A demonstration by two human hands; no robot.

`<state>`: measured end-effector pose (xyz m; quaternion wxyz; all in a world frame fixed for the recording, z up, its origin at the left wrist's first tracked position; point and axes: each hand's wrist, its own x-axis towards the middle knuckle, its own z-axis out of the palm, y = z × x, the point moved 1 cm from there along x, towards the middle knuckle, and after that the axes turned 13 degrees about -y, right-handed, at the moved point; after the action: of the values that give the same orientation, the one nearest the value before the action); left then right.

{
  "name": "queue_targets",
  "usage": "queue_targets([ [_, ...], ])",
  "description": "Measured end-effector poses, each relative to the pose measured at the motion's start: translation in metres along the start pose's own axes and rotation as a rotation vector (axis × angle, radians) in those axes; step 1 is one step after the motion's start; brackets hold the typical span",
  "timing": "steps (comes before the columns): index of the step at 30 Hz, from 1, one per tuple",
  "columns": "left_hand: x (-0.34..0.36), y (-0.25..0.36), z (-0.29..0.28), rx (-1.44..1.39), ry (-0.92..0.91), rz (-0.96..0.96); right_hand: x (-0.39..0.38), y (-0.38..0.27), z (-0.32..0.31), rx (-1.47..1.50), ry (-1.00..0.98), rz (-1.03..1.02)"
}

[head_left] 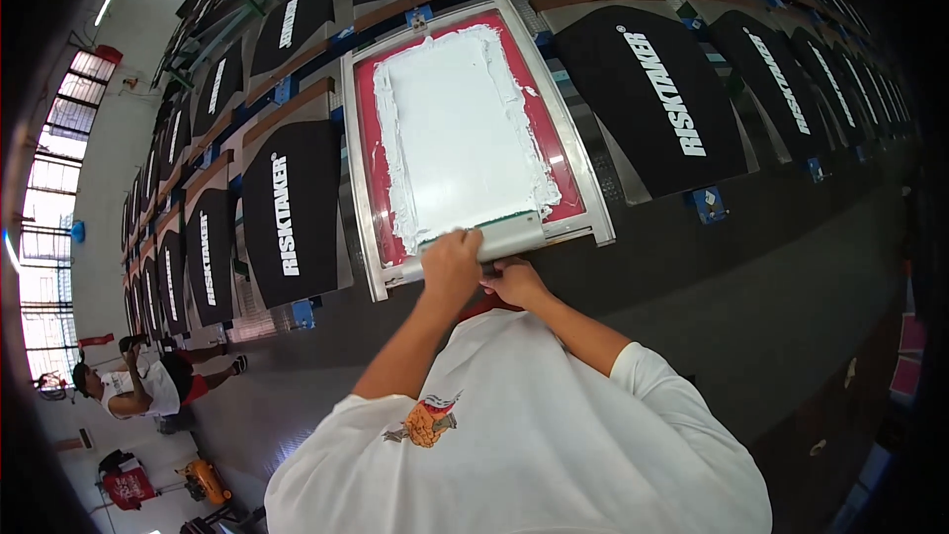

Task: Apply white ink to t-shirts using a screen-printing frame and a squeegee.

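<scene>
A screen-printing frame (pixel 360 178) with pale metal rails and a red-bordered mesh lies in front of me. Thick white ink (pixel 455 129) covers its middle, with ridged, smeared edges. Across the near end of the mesh rests a wide, silvery squeegee (pixel 514 235); a dark green blade edge shows along its far side. My left hand (pixel 453 267) is wrapped over the squeegee's left part. Lower and to the right, my right hand (pixel 516 282) is curled at the near edge of the frame, its fingertips partly hidden.
Black fabric panels with white lettering lie on boards to both sides, like the near right panel (pixel 657 99) and near left panel (pixel 292 213). Blue metal brackets (pixel 708 205) stick out along the table edge. Another person (pixel 148 386) is at the far left, near an orange machine (pixel 205 482).
</scene>
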<state>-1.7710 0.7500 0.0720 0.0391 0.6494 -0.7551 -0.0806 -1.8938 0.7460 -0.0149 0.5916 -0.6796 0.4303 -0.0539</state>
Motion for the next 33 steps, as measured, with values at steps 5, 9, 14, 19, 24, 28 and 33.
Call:
queue_targets([
  [5,0.071,-0.046,-0.057,-0.123,-0.268,-0.203,-0.013,-0.001,-0.003,0.245,-0.069,0.031],
  [9,0.088,-0.131,-0.064,-0.515,-0.102,-0.351,-0.026,-0.010,-0.046,0.008,-0.254,0.094],
  [14,0.058,-0.222,-0.031,-1.116,-0.032,-0.634,-0.036,0.008,-0.158,-0.439,0.717,0.136],
  [19,0.054,-0.230,0.001,-1.468,0.017,-0.643,-0.002,0.082,-0.164,0.320,0.457,0.247],
  [24,0.050,-0.187,-0.034,-1.475,-0.011,-0.577,-0.056,0.036,-0.192,0.352,0.508,0.356],
  [28,0.094,-0.109,-0.047,-1.451,-0.013,-0.495,-0.091,0.076,-0.244,0.372,0.581,0.291],
  [33,0.180,0.012,-0.024,-1.434,-0.072,-0.456,-0.143,0.153,-0.346,0.437,0.678,0.212],
])
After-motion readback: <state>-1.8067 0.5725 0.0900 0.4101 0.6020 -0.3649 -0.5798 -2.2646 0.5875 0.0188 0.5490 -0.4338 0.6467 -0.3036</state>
